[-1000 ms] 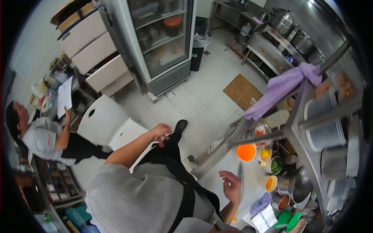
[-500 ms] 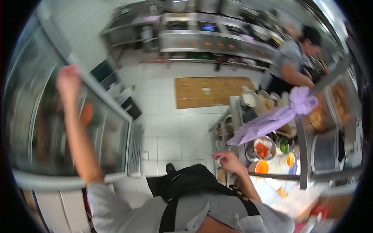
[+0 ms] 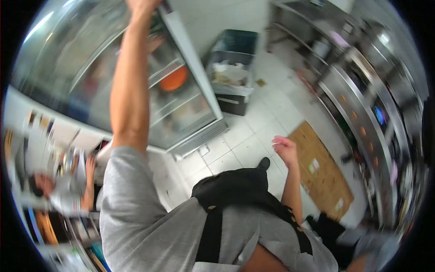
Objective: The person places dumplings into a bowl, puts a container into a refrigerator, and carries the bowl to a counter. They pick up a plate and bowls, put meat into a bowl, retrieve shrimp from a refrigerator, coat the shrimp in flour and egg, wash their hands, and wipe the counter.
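My left arm reaches up across the glass-fronted fridge (image 3: 179, 120). My left hand (image 3: 144, 4) is at the fridge's upper part, cut off by the frame's top edge, so its fingers are hidden. Behind the glass shows an orange round container (image 3: 173, 79) on a shelf. My right hand (image 3: 285, 150) hangs in the air over the tiled floor, fingers loosely bent and partly apart, with nothing visible in it.
A bin (image 3: 231, 75) with a liner stands beside the fridge. Flattened cardboard (image 3: 319, 167) lies on the floor. Steel stoves (image 3: 358, 109) line the right. One person (image 3: 68, 195) is at far left, another (image 3: 358, 245) at lower right.
The view has swung right, taking the prep counter out of sight. My left arm now extends further up the frame, and my right hand is away from the counter, above the floor.
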Demonstrator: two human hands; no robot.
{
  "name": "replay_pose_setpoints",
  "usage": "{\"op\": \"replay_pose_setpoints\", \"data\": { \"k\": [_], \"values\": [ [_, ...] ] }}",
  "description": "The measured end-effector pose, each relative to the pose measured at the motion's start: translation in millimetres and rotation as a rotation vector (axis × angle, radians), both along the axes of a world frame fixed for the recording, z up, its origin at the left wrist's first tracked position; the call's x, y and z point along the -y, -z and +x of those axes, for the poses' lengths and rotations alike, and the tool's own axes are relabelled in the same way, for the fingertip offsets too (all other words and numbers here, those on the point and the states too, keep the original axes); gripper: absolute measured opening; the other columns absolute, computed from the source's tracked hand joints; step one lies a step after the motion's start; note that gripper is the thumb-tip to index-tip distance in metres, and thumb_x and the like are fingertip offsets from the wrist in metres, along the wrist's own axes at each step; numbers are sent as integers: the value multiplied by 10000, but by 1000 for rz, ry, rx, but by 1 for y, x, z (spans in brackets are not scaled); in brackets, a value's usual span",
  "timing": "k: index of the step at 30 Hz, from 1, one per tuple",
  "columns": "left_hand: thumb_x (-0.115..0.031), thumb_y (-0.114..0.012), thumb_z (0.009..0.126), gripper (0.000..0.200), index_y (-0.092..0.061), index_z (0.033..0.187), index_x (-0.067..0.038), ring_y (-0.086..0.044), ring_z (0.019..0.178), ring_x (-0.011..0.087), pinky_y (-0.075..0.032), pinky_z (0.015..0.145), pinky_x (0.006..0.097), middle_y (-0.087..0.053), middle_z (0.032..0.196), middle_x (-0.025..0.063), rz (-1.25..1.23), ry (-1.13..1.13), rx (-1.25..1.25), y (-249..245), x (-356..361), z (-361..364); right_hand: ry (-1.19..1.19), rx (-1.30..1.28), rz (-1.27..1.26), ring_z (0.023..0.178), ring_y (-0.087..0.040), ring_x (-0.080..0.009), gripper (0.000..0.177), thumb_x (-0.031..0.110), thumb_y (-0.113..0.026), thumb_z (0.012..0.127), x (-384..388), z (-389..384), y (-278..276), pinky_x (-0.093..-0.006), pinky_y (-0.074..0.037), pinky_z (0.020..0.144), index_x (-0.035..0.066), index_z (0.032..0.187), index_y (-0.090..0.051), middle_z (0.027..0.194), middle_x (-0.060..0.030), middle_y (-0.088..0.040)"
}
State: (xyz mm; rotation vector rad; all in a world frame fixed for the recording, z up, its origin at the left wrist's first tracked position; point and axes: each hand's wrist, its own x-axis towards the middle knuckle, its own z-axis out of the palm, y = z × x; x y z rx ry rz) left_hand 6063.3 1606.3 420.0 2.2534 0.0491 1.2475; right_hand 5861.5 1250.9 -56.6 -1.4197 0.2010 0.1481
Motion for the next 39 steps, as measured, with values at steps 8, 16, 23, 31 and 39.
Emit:
{"op": "replay_pose_setpoints", "data": {
  "k": [8, 16, 23, 31, 39],
  "values": [
    [-16, -646, 814, 102, -574, 884, 0, -525, 645, 73, -420, 576, 199, -577, 735, 15, -414, 46, 431, 57, 52, -151, -904, -436, -388, 799, -534, -150, 389, 143, -616, 753, -40, 186, 113, -361, -489, 664, 130, 1140, -593, 918, -15, -588],
    [-212, -513, 906, 493, -352, 1295, 45, -354, 1289, 344, -274, 1069, 513, -418, 1329, 239, -345, -233, 664, 160, 89, -364, -987, -791, -21, 771, -595, -295, 372, 77, -539, 828, -275, 227, 167, -416, -503, 635, 77, 1193, -467, 1007, -144, -578],
    [-751, -361, 789, 978, -302, 1352, 46, -285, 1321, 380, -209, 1090, 521, -322, 1400, 243, -582, -923, 275, 262, 42, -449, -507, -842, 150, 759, -593, -328, 259, 174, -494, 917, -373, 299, 264, -430, -555, 653, 49, 1128, -413, 975, -201, -550],
    [-797, -312, 763, 992, -387, 1321, 20, -336, 1301, 321, -198, 1106, 418, -365, 1383, 240, -947, -800, 129, 393, 26, -495, -118, -761, 61, 996, -521, -331, 339, 148, -525, 889, -450, 331, 299, -402, -549, 776, 132, 1217, -442, 1123, -130, -481],
    [-585, -319, 897, 725, -422, 1286, 18, -392, 1234, 314, -237, 1055, 418, -437, 1313, 218, -791, -1028, -801, 497, 71, -609, -59, -613, 315, 1011, -496, -227, 301, 136, -520, 849, -448, 321, 321, -401, -465, 735, 212, 1135, -462, 1170, -67, -497]
  ]
}}
